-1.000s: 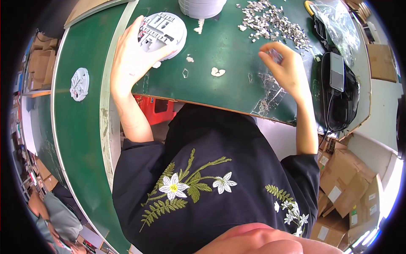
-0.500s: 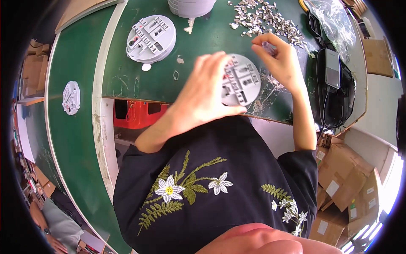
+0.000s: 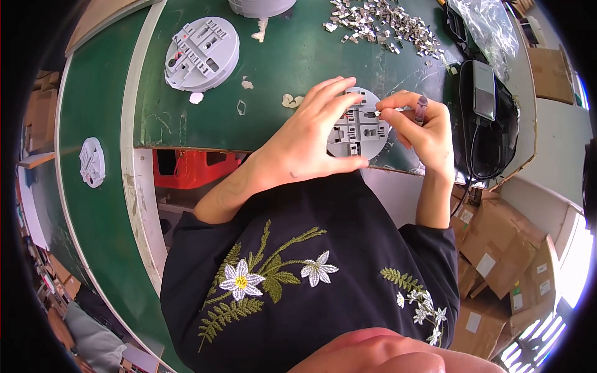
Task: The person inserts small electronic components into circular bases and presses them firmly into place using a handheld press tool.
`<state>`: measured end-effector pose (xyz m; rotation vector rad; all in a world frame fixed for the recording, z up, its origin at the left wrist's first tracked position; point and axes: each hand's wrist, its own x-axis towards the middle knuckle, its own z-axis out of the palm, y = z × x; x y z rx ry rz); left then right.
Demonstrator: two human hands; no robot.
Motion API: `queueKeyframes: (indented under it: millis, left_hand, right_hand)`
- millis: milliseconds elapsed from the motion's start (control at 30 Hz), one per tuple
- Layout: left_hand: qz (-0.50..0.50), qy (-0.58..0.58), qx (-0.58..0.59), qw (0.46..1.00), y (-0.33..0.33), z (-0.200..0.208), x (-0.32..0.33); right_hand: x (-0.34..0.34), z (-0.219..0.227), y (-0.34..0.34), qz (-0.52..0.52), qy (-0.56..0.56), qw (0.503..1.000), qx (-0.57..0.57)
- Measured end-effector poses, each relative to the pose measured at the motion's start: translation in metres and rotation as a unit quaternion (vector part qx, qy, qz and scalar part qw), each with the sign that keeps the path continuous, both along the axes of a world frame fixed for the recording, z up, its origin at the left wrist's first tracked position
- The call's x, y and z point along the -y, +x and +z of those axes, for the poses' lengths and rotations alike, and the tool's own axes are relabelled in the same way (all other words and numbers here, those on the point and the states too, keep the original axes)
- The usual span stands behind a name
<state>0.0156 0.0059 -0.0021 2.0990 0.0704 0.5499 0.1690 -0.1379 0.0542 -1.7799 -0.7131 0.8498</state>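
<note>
A light grey disc point(image 3: 362, 128) with dark slots, at centre, meets a green counter point(image 3: 298, 56); silvery pieces point(image 3: 398, 30) scatter upper right. Across the lower frame, a black shirt point(image 3: 348, 261) bears white flowers point(image 3: 240, 283) and olive-green leaves point(image 3: 233, 316). Brown cartons point(image 3: 500, 236) fill the lower right.

We seem to be in a workshop: we see a scuffed green workbench point(image 3: 283, 65), loose metal pieces point(image 3: 388, 30) toward one o'clock, cardboard boxes point(image 3: 502, 244) toward four.
</note>
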Motion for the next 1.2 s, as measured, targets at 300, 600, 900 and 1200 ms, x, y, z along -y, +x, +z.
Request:
queueKeyframes:
  millis: [300, 600, 900, 1200]
  left_hand:
    - [0.056, -0.085, 0.052, 0.993, 0.007, -0.008, -0.003]
    - [0.051, -0.089, 0.054, 0.993, 0.006, -0.011, -0.009]
    - [0.047, -0.126, 0.06, 0.989, 0.006, -0.011, -0.011]
    - [0.068, -0.094, 0.027, 0.993, 0.0, -0.01, -0.016]
  right_hand:
    - [-0.013, -0.001, -0.009, 0.021, 0.008, 0.996, 0.091]
    - [-0.025, 0.004, -0.005, 0.065, -0.018, 0.989, 0.132]
    - [-0.028, 0.002, -0.005, 0.068, -0.048, 0.99, 0.116]
    - [-0.033, 0.003, -0.011, 0.082, -0.081, 0.99, 0.081]
